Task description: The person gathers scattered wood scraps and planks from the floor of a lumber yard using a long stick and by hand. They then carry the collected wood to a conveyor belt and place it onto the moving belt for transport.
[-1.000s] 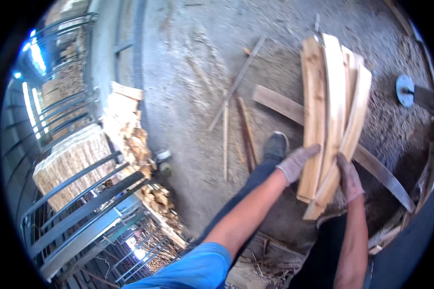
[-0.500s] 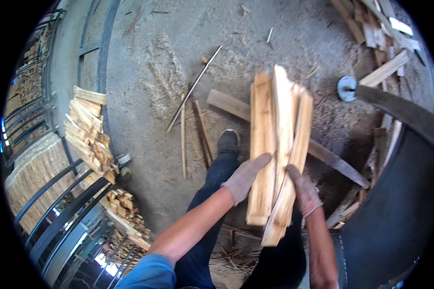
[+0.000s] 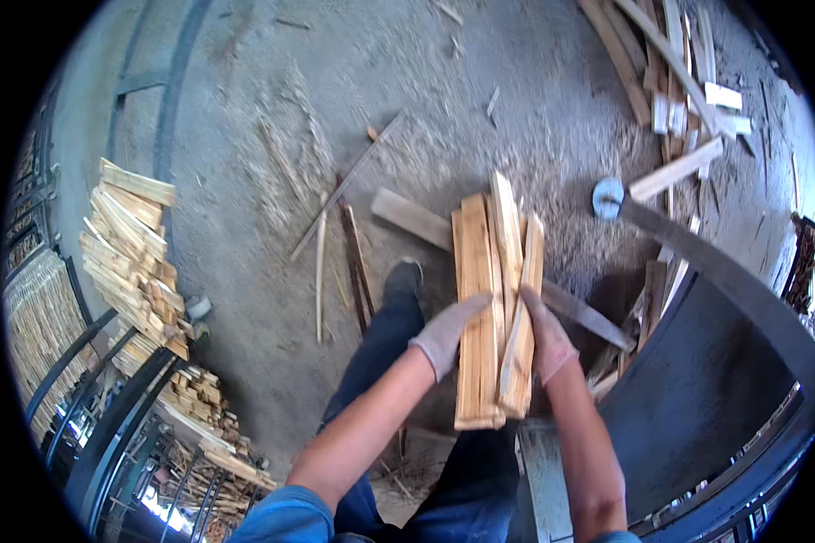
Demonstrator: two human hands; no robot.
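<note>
A bundle of wooden slats [image 3: 476,362] is held upright lengthwise in front of my legs, between both gloved hands. My left hand [image 3: 453,335] grips its left side, thumb lying across the front. On the opposite side my right hand [image 3: 547,337] clasps the bundle, its thumb against a slat that leans at a slant. The slats are pale and rough, with uneven upper ends. The fingers behind the wood are hidden. Beneath the bundle, a long board [image 3: 411,217] crosses the floor at an angle.
To my left rises a stack of wood pieces [image 3: 127,244] beside black metal rails [image 3: 109,416]. Loose sticks [image 3: 353,262] lie by my foot. At right stand a dark metal sheet [image 3: 697,362] and a curved bar [image 3: 715,258] with a round plate. Scrap boards [image 3: 679,90] are heaped at far right.
The bundle has come a little lower and to the left in view, its slats closer together. My right hand has shifted left with it. The whole view has turned slightly rightward.
</note>
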